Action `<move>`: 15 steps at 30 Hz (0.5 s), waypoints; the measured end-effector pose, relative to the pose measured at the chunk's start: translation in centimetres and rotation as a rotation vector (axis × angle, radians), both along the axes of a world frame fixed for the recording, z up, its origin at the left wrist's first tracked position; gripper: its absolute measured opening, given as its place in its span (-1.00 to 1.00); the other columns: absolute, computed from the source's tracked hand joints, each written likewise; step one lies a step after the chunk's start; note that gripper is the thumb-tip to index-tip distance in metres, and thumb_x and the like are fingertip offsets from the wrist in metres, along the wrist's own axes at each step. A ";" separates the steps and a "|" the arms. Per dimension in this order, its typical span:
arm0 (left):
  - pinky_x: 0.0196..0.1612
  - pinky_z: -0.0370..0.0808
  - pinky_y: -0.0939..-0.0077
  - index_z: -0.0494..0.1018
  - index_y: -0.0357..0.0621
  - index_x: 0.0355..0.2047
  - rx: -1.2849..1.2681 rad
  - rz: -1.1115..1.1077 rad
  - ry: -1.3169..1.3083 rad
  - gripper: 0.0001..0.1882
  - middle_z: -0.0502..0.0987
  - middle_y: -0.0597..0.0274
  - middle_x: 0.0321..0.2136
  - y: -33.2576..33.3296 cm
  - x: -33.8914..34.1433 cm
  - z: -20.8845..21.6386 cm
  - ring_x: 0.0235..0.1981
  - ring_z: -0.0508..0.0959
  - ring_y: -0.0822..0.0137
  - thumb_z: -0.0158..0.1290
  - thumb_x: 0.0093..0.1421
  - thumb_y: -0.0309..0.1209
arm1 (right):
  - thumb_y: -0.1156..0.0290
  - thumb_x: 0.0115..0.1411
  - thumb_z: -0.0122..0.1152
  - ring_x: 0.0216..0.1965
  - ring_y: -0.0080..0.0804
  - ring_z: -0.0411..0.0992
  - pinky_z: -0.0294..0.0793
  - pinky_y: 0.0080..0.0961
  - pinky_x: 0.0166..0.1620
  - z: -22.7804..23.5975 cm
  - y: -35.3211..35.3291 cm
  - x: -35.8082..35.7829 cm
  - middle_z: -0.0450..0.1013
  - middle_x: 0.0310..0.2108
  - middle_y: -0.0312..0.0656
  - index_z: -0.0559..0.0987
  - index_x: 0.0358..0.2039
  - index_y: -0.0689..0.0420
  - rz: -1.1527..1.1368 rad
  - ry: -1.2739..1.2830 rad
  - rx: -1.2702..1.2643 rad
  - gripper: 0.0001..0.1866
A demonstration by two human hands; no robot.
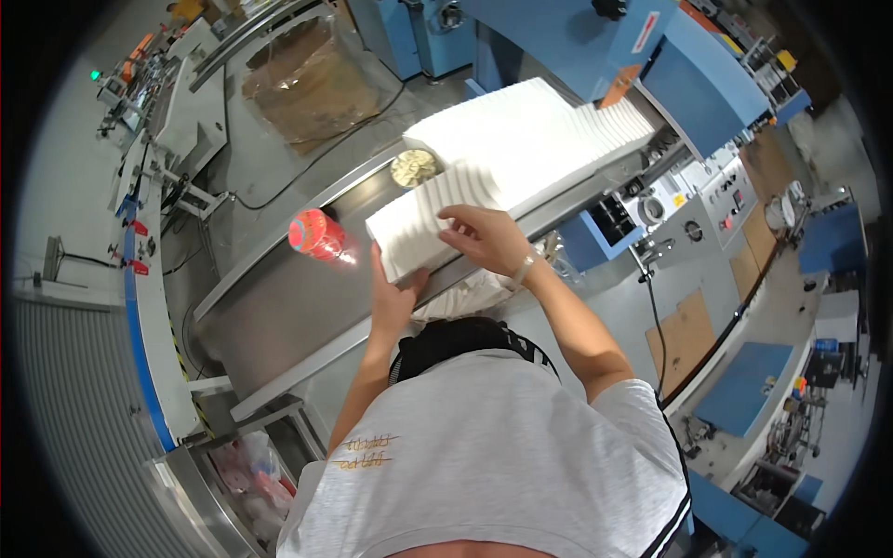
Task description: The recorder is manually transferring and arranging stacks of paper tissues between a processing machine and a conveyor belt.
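Only 1 view here, the head cam. Left grip (395,296) is wrapped around the near end of a white stack (409,240), thumb up its left end, other fingers along the side nearest the body. Right grip (491,240) is narrow, fingers curled onto the top of that same stack; can't tell if it's actually pinching any layers. So the stack sits right between the 2 grips, on the metal tabletop (288,325).

Progress-wise, I'd call this bunch mid-handling: it's squared up fairly neatly but both grips are on it. Just beyond the right grip there's a much longer white row (530,135) that neither grip is touching, so that looks like the part not dealt with. No idea on a count, the layers are too fine to make out.

Containers: left of the left grip there's a red cylindrical tub (321,235), contents not readable from here. Beyond the stack, ahead of both grips, a round pot (413,168) looks full of pale yellowish bits, kinda blurry. Way off ahead-left, a clear plastic bag (312,84) has brown sheet stuff in it.
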State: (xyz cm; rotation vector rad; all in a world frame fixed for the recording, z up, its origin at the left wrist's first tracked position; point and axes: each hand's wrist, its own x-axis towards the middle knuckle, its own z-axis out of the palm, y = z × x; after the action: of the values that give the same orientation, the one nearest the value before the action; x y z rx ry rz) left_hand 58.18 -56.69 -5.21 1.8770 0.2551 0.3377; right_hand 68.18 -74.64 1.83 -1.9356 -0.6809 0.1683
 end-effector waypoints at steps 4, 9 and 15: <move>0.07 0.31 0.44 -0.04 -0.32 0.25 0.063 0.009 -0.048 -0.13 0.37 0.01 0.02 0.1 -0.1 -0.3 0.03 0.37 0.28 0.23 0.03 -0.45 | 0.40 0.14 0.23 -0.54 -0.63 0.36 0.39 -0.69 -0.39 -2.8 -6.6 -0.4 0.46 -0.56 -0.26 0.55 -0.18 0.16 -0.247 0.024 -0.048 -0.76; 0.05 0.30 0.45 -0.01 -0.30 0.25 0.143 0.074 0.021 -0.18 0.39 0.01 -0.01 0.0 -0.5 0.1 -0.03 0.40 0.27 0.19 0.09 -0.38 | 0.38 0.10 0.24 -0.54 -0.65 0.36 0.41 -0.64 -0.40 -8.2 -13.3 3.2 0.51 -0.47 -0.29 0.55 -0.15 0.14 -0.588 0.057 0.170 -0.71; 0.05 0.29 0.45 0.08 -0.30 0.22 -0.045 0.206 0.151 -0.42 0.39 0.00 -0.02 0.4 -0.9 -0.5 -0.02 0.39 0.24 -0.09 0.29 -0.23 | 0.40 0.07 0.24 -0.49 -0.51 0.41 0.45 -0.55 -0.34 -8.0 -16.4 7.4 0.45 -0.15 -0.10 0.31 0.14 0.18 -0.780 -0.057 0.055 -0.40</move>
State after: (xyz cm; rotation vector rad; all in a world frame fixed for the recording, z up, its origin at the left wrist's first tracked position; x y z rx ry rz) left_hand 57.31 -56.30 -5.74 1.8380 0.5571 0.3266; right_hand 75.58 -91.06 -6.17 -2.0179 0.0669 -0.3868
